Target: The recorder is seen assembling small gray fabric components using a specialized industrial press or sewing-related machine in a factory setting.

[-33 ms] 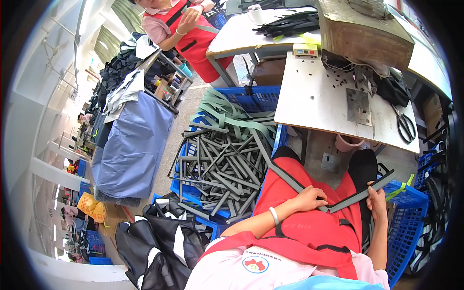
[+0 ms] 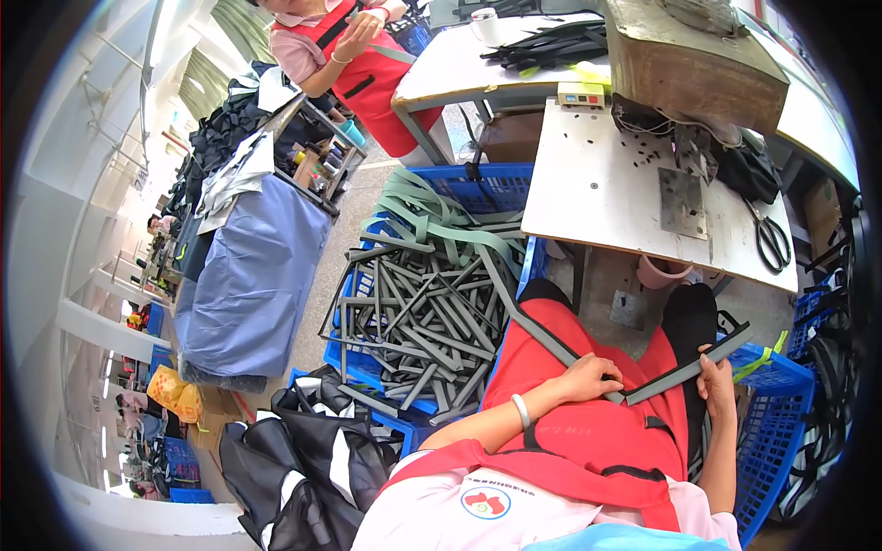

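Note:
My left hand [image 2: 593,376] rests over my red apron [image 2: 588,432], its fingers curled closed on a long grey webbing strap [image 2: 542,332]. That strap trails back over my thigh to a pile of pale green webbing [image 2: 413,207]. In my right hand [image 2: 717,381] is a short grey-and-black strip [image 2: 684,372], gripped between thumb and fingers near its outer part. The strip slants across my lap, its lower end meeting the strap's end by my left fingertips. How the two ends touch is too small to tell.
A blue basket [image 2: 501,188] heaped with cut grey strips [image 2: 432,312] stands to my left. Ahead is a white worktable [image 2: 588,156] with a machine [image 2: 694,64] and black scissors [image 2: 770,241]. Another blue basket [image 2: 776,441] is at my right. A person in a red apron [image 2: 367,83] stands beyond.

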`<state>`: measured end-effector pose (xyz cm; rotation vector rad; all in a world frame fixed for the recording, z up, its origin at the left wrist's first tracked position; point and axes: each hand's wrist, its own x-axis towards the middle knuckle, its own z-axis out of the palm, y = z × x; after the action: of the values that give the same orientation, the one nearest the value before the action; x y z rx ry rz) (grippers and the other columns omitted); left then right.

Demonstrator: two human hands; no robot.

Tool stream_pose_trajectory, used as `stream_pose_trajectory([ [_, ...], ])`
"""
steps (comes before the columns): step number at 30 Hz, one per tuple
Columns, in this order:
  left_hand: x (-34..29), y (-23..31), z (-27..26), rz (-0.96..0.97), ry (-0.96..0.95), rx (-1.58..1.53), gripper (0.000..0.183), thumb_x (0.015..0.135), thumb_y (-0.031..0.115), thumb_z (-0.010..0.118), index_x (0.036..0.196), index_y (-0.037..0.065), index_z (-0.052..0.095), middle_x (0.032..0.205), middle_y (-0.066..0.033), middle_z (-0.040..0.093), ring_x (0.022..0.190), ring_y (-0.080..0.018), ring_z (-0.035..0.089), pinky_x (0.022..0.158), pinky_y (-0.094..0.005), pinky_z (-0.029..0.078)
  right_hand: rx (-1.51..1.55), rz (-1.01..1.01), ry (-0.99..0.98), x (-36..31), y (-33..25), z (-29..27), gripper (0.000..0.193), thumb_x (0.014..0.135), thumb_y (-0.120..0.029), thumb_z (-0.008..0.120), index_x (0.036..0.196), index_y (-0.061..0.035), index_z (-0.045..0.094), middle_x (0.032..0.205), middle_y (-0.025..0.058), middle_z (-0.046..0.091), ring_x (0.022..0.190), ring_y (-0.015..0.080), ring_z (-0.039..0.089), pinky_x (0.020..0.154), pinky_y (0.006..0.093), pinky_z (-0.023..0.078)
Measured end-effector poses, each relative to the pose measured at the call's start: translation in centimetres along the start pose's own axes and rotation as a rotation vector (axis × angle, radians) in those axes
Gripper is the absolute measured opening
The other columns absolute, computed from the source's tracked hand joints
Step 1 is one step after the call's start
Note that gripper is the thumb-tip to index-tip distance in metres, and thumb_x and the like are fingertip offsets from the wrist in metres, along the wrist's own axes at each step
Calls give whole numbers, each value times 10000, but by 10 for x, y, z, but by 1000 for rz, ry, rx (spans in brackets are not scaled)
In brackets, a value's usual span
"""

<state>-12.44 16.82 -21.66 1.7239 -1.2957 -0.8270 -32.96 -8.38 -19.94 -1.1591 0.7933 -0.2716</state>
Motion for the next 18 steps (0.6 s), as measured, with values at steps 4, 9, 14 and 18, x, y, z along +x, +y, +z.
stream_pose_trajectory([
  [4,4,-4,1,-27,0,-35,198,820,195,691,934,36,720,873,-129,685,818,-314,657,719,-391,503,-13,15,-16,2,-2,-3,409,876,-283,704,1155,-38,530,735,-17,482,399,55,423,340,189,288],
  [9,7,-1,-1,-18,-38,-23,184,827,192,692,934,47,728,883,-123,689,820,-308,663,717,-383,508,-51,40,48,0,-9,2,401,881,-287,692,1160,-45,533,735,-21,477,406,54,418,345,190,287],
  [14,14,22,1,3,-145,-12,212,815,226,694,944,62,731,913,-127,698,877,-331,656,784,-422,504,-34,42,-16,0,-10,7,375,899,-283,675,1147,-36,538,748,-15,486,444,63,449,367,201,310],
  [18,26,44,-9,-93,-387,170,249,852,233,654,1029,67,710,947,-133,703,909,-329,661,801,-412,508,22,14,25,-8,5,-9,376,899,-303,682,1154,-66,542,699,-28,468,441,57,452,367,189,322],
])
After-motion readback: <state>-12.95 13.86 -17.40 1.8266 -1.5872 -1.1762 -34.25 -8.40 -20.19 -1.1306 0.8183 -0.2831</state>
